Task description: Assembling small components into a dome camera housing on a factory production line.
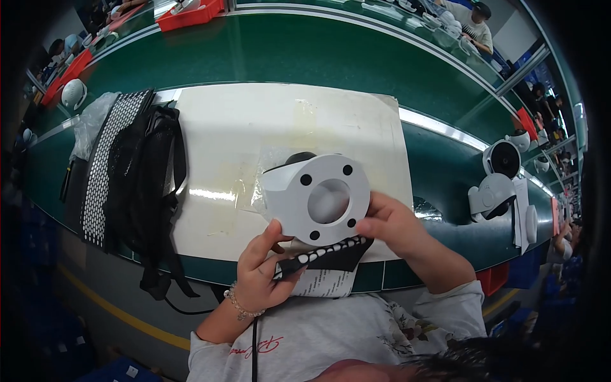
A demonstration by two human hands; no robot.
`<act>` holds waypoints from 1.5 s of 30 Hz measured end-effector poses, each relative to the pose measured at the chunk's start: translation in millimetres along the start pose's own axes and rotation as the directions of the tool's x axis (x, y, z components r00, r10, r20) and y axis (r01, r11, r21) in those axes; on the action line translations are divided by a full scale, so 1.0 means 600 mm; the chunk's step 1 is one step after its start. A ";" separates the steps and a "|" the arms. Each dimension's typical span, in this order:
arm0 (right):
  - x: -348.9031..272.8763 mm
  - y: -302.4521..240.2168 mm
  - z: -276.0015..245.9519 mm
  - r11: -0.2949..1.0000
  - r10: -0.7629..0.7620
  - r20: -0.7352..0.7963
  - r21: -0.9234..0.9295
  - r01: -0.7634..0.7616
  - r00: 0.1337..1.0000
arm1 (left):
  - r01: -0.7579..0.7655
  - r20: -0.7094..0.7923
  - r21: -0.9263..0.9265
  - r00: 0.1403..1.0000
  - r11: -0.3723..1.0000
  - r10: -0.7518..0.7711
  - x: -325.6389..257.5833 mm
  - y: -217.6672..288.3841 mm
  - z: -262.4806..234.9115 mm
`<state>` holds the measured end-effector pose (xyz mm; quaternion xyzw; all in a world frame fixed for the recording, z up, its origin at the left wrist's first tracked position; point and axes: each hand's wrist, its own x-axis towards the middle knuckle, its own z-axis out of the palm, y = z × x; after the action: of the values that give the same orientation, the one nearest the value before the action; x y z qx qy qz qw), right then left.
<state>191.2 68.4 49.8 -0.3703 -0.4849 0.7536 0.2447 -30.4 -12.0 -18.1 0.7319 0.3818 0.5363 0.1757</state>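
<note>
Two red plastic bins [189, 14] sit at the far edge of the green conveyor belt [305, 54]; the upper one holds white parts, too small to tell apart. Near the body, over the front edge of a white work mat [254, 127], both hands hold up a white round camera base [318, 198]: a flat disc face with a wide central opening and four small dark holes spaced around it, and a dark rounded part showing behind its upper edge. The left hand [261, 277] is closed around a black sheet of white oval stickers [324, 253], thumb raised against the disc's lower rim. The right hand [391, 223] pinches the disc's right edge and the sheet's end with curled fingers. Left of the mat lie a black perforated strip [108, 165] and a black strapped bag [149, 184]. To the right stand assembled white dome cameras [499, 184].
</note>
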 end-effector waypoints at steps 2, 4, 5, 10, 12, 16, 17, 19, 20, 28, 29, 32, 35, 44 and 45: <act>0.003 -0.009 -0.001 1.000 0.002 -0.021 0.004 -0.002 1.000 | -0.020 0.010 0.000 1.000 1.000 0.020 -0.001 -0.004 -0.001; 0.008 -0.017 -0.010 0.998 -0.055 -0.089 0.023 0.057 0.995 | 0.014 0.004 -0.049 1.000 0.999 -0.013 0.000 -0.002 0.002; 0.011 -0.026 -0.025 0.997 -0.067 -0.094 0.017 0.069 0.993 | 0.000 0.004 -0.051 1.000 0.999 0.001 0.000 -0.001 0.002; 0.049 -0.088 -0.128 0.868 -0.495 -0.363 -0.170 0.467 0.789 | 0.052 0.017 -0.057 0.999 0.997 -0.051 -0.002 -0.004 -0.001; 0.095 -0.096 -0.171 0.579 -0.754 -0.375 -0.766 0.277 0.539 | 0.069 0.024 -0.049 0.997 0.996 -0.068 -0.007 -0.006 -0.002; 0.188 -0.066 -0.328 -0.227 -0.920 0.095 -0.921 -0.318 0.380 | 0.080 0.055 -0.043 0.995 0.996 -0.078 0.004 0.006 0.000; 0.196 -0.055 -0.373 -0.224 -0.914 0.058 -0.898 -0.379 0.402 | 0.063 0.059 -0.048 0.996 0.997 -0.060 0.005 0.005 0.000; 0.207 -0.043 -0.405 -0.219 -0.907 0.018 -0.873 -0.436 0.420 | 0.096 0.074 -0.012 0.993 0.995 -0.095 0.001 0.006 0.000; 0.209 -0.039 -0.411 -0.174 -0.853 -0.136 -0.836 -0.521 0.503 | 0.106 0.068 -0.028 0.992 0.994 -0.104 0.000 0.005 0.002; 0.052 0.064 -0.290 0.036 -0.772 -0.166 -0.975 -0.219 0.614 | 0.149 0.111 -0.075 0.984 0.986 -0.141 -0.011 0.002 -0.002; 0.014 0.075 -0.260 0.024 -0.767 -0.162 -0.974 -0.225 0.620 | 0.239 0.093 -0.113 0.969 0.964 -0.229 -0.016 0.003 -0.002; -0.095 0.103 -0.232 0.210 -0.769 -0.353 -0.927 -0.312 0.533 | 0.292 0.072 -0.120 0.956 0.949 -0.285 -0.013 0.011 0.003; -0.201 0.143 -0.259 0.481 -0.729 -0.640 -0.732 -0.483 0.243 | 0.407 0.074 -0.174 0.913 0.897 -0.400 -0.007 0.029 0.004; -0.271 0.136 -0.348 0.164 -0.754 -0.518 -0.743 -0.649 0.404 | 0.250 0.077 -0.123 0.967 0.960 -0.242 -0.008 0.021 0.003; -0.271 0.136 -0.346 0.158 -0.815 -0.475 -0.734 -0.660 0.333 | 0.253 0.060 -0.113 0.967 0.961 -0.247 -0.011 0.020 0.002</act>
<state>454.2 30.7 -25.6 -0.7372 -0.6173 -0.1653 0.2194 -25.8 -24.8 -14.7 0.6779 0.4343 0.5151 0.2941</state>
